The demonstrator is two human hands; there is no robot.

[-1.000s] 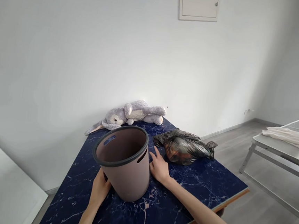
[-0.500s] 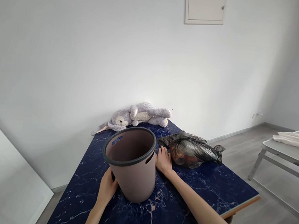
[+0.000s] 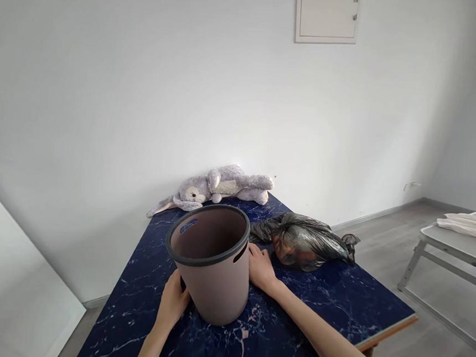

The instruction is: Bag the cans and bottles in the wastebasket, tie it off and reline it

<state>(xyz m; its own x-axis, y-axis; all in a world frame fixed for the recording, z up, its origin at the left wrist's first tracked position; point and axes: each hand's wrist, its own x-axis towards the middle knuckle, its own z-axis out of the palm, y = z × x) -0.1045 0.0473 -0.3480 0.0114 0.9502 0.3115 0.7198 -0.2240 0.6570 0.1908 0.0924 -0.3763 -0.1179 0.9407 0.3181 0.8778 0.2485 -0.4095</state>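
A mauve-grey trash bin (image 3: 215, 287) with a dark rim stands upright on the blue marbled table (image 3: 127, 296). Its mouth faces up, and no liner shows inside. My left hand (image 3: 173, 300) grips the bin's lower left side, its fingertips hidden behind the wall. On the opposite side my right hand (image 3: 260, 268) is pressed to the bin below a slot handle, with the fingers partly hidden. Just beyond that hand lies a black plastic bag (image 3: 307, 243), knotted at its right end, with something orange-brown showing through.
A grey plush rabbit (image 3: 224, 185) lies on its side at the table's far end, against the white wall (image 3: 125, 80). To the right stands a folding table (image 3: 453, 242) with white cloth on it. A white panel (image 3: 17, 270) is at the left.
My right hand has come in from beside the black bag to the bin's right side. The left hand stays at the bin. The view has shifted slightly.
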